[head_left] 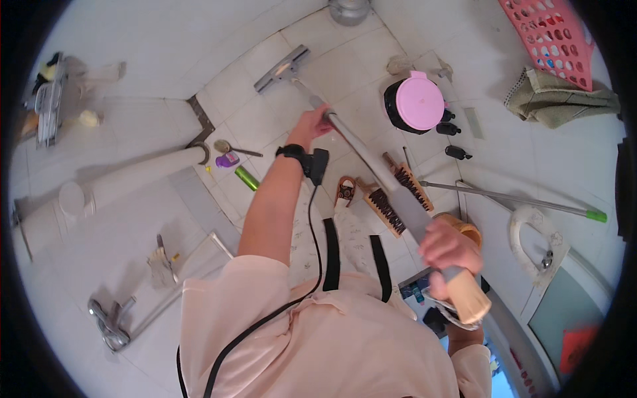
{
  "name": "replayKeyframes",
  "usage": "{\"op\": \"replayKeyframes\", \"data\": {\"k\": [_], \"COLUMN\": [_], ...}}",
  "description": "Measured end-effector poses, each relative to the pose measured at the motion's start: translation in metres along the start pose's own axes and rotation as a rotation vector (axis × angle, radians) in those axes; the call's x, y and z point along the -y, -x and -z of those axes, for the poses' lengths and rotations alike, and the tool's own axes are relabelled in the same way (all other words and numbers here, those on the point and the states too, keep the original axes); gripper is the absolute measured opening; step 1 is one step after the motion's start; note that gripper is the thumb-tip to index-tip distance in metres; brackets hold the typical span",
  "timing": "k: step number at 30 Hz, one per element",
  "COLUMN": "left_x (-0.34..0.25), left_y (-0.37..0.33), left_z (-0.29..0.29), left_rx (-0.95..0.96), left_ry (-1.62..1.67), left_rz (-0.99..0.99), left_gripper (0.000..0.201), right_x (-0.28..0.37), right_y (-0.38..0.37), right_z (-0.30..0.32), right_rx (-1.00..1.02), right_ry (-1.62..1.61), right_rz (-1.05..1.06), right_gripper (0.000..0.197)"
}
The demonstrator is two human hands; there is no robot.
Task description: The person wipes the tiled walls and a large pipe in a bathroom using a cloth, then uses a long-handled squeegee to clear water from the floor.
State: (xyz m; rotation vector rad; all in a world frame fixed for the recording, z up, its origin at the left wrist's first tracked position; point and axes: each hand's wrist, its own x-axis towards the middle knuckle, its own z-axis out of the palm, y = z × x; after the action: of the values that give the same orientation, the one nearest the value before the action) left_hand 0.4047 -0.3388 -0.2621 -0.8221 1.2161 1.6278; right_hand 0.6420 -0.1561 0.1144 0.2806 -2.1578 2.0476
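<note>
A long-handled floor squeegee (pixel 371 156) runs slantwise across the view, from near my right side up to the far left. Its flat grey head (pixel 269 81) rests on the tiles, close to the far wall. My left hand (pixel 313 126), with a black strapped device at the wrist, is wrapped round the lower grey pole. Higher up, my right hand (pixel 450 247) grips the thick grey part of the handle, just below its tan end piece (pixel 470 298). The right fingers are slightly blurred.
Two brown-bristled brushes (pixel 386 211) lie near my feet. A black bucket with a pink lid (pixel 419 101) and several dark bottles (pixel 458 152) stand right. A white pipe (pixel 142 169), green can (pixel 247 178) and purple bottle (pixel 227 160) are left. A green-tipped pole (pixel 524 199) leans right.
</note>
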Motion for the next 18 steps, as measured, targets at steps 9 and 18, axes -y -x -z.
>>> {"op": "replayKeyframes", "data": {"k": [9,18], "left_x": [0.156,0.16], "left_y": [0.112,0.13], "left_z": [-0.114,-0.117], "left_rx": [0.251,0.356], "left_ry": [0.347,0.682], "left_rz": [0.272,0.138], "left_gripper": [0.036,0.033], "right_x": [0.115,0.131], "right_y": [0.079,0.042], "right_z": [0.123,0.128], "right_rx": [0.116,0.207], "right_ry": [0.08,0.014], "right_rz": [-0.081,0.019], "right_gripper": [0.029,0.028]}}
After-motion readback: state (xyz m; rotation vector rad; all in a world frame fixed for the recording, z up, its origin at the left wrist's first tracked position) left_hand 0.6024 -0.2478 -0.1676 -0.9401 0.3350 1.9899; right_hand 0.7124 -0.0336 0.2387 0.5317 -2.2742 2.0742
